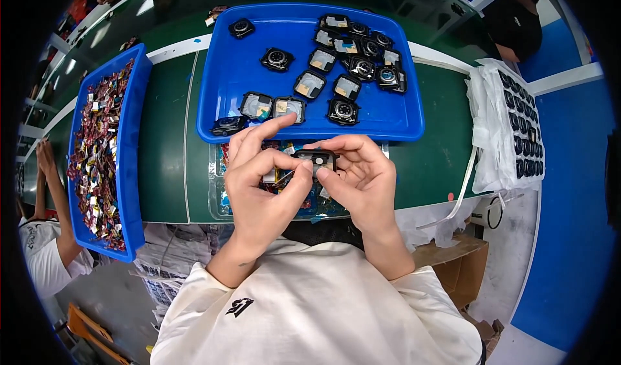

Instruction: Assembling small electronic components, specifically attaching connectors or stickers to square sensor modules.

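Note:
Both my hands meet over the near edge of the green belt, holding one small black square casing (318, 161) between them. My left hand (262, 184) pinches its left side with thumb and fingers, index finger stretched up toward the tray. My right hand (359, 177) cups the casing from the right, thumb pressed on its face. Under my hands lies a clear tray (220, 200) with small colourful parts. Just beyond stands a blue tray (239, 61) holding several more black square casings (310, 84), some showing a pale inner face.
A long blue bin (132, 171) of small red and silver parts sits at the left. White foam sheets with rows of black parts (521, 129) lie at the right. Another person's arm (48, 184) shows at far left. Cardboard boxes (459, 268) stand below the belt.

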Motion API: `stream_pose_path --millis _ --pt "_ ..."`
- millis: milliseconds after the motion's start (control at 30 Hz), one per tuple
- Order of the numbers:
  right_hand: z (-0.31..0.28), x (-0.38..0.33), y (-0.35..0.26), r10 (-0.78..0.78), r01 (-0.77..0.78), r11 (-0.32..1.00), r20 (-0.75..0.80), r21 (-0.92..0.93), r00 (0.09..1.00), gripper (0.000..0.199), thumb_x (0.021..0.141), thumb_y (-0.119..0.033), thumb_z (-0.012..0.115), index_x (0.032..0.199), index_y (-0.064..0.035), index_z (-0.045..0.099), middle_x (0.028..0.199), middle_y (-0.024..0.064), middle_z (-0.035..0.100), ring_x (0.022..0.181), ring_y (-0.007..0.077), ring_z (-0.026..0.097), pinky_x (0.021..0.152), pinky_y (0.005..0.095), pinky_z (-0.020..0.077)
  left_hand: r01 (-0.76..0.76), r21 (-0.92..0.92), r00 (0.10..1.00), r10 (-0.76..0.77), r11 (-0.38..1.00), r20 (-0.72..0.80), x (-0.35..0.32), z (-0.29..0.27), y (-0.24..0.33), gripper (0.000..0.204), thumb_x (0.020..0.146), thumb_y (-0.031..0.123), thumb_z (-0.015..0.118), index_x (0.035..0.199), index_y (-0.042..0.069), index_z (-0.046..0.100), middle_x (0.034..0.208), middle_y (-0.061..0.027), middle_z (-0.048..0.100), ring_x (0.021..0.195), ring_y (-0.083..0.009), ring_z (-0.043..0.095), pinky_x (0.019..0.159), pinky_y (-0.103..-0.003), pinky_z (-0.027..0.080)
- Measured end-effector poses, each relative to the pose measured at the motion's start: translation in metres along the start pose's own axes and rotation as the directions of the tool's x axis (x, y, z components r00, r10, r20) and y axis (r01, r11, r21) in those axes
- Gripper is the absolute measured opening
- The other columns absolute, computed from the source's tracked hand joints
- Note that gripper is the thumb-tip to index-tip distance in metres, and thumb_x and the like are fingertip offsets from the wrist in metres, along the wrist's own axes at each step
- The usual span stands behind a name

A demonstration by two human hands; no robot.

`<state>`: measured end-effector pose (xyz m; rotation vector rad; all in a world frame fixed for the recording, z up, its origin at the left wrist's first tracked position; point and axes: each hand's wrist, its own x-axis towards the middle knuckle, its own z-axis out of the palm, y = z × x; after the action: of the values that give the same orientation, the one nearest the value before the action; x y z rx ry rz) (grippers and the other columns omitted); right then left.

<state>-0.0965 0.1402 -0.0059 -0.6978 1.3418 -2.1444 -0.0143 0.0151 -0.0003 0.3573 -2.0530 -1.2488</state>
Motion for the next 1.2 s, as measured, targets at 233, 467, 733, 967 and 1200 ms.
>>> stream_pose_path --millis 233,467,733,967,1200 --pt "0.002 -0.001 0.002 0.007 -0.007 1.000 -0.007 -0.005 1.000 0.026 0.084 0.009 0.062 0.109 0.0077 0.054 0.110 0.0150 0.060 0.099 0.0162 0.061 0.084 0.0259 0.0554 0.023 -0.029 1.000 -0.023 0.999 -0.003 0.003 0.001 0.000 0.004 0.068 0.004 0.071 0.068 0.004 0.067 0.115 -0.0114 0.065 0.106 -0.0258 0.052 0.092 -0.037 0.039" --pt "0.001 -0.001 0.004 -0.067 0.067 0.996 -0.006 -0.051 0.998 0.020 0.087 0.007 0.061 0.106 0.0083 0.055 0.112 0.0186 0.060 0.100 0.0179 0.062 0.084 0.0273 0.0555 -0.010 -0.004 1.000 0.010 1.000 -0.007 0.003 0.003 0.002 0.005 0.067 0.004 0.072 0.068 0.004 0.067 0.111 -0.0111 0.067 0.104 -0.0255 0.053 0.090 -0.036 0.041" --pt "-0.009 0.004 0.001 -0.179 0.165 0.978 -0.107 -0.127 0.978 0.013 0.084 0.008 0.062 0.097 0.0046 0.060 0.121 0.0198 0.056 0.096 0.0161 0.062 0.080 0.0241 0.0527 -0.046 -0.155 0.985 0.019 0.987 -0.174 -0.001 0.009 0.011 0.016 0.066 0.000 0.077 0.078 0.004 0.068 0.100 -0.0100 0.068 0.087 -0.0228 0.061 0.076 -0.031 0.046" --pt "-0.009 0.003 -0.008 -0.045 0.048 0.999 -0.128 0.019 0.991 0.020 0.083 0.008 0.064 0.101 0.0070 0.056 0.105 0.0165 0.063 0.097 0.0163 0.061 0.084 0.0266 0.0521 -0.227 0.060 0.974 0.228 0.972 -0.011 0.002 -0.004 0.004 0.018 0.067 0.000 0.078 0.083 0.004 0.070 0.082 -0.0064 0.068 0.076 -0.0201 0.061 0.067 -0.029 0.045" --pt "-0.013 0.007 -0.008 -0.100 0.089 0.991 -0.119 -0.099 0.988 0.018 0.083 0.009 0.064 0.099 0.0067 0.056 0.102 0.0158 0.064 0.094 0.0147 0.063 0.081 0.0246 0.0532 -0.313 0.167 0.944 0.288 0.935 0.158 0.009 -0.012 0.001 0.018 0.066 0.006 0.079 0.083 0.006 0.071 0.083 -0.0042 0.066 0.074 -0.0185 0.057 0.063 -0.029 0.043"
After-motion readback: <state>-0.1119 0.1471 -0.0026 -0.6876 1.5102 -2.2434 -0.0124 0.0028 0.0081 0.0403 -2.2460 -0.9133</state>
